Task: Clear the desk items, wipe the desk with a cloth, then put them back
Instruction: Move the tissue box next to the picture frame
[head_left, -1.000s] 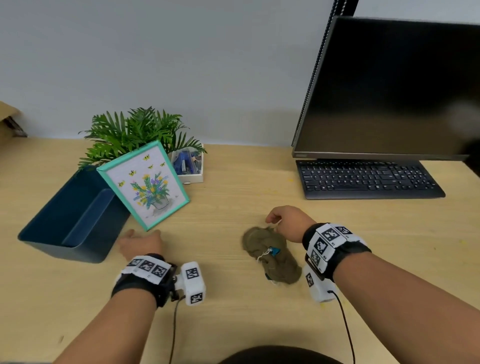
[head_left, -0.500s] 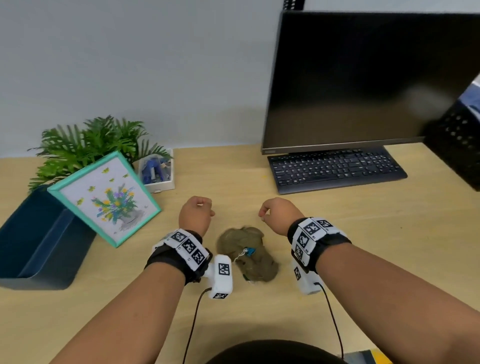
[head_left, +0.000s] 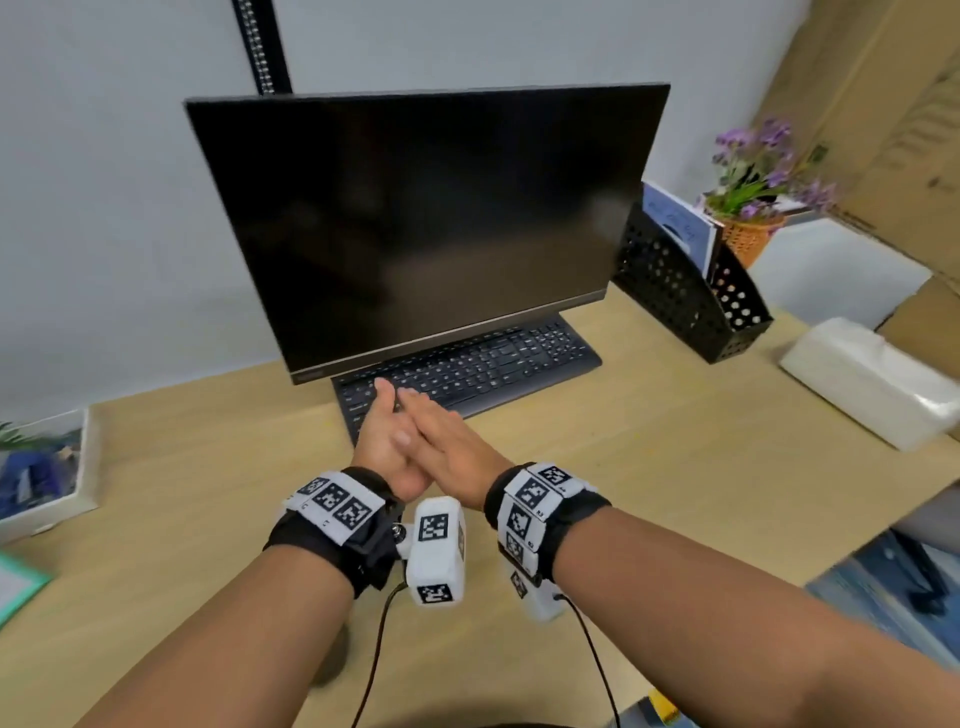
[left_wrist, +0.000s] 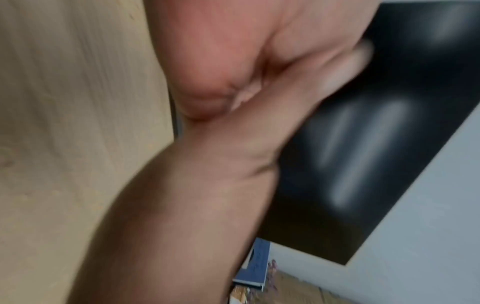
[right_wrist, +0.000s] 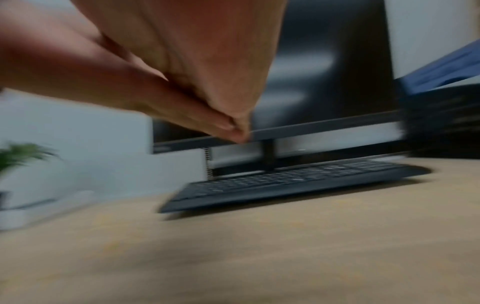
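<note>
**Both hands meet, empty, in front of the keyboard**

The left hand and the right hand are pressed together palm to palm above the pale wooden bench, fingers straight and pointing away from the body. Each grip is flat and holds nothing.

The coming move, as I judge it, turns on the flat black keyboard. It lies straight ahead of the joined fingertips, which overlap its near left edge in the head view; whether they touch it I cannot tell. Its long axis runs left to right, slightly slanted, tucked under the black flat-screen monitor. Both hands are about equally near it, so either could take an end.

Other desk items stand further off:
- a black perforated file holder with a blue booklet in it, to the right of the monitor
- a white wrapped tissue pack near the right bench edge
- a small white tray at the far left, cut off by the frame

No wiping cloth shows in any view, so where it lies cannot be told. Both wrist views are smeared by motion; the left one is mostly filled by skin, and the right one shows the monitor stand and keyboard only in blur.
</note>
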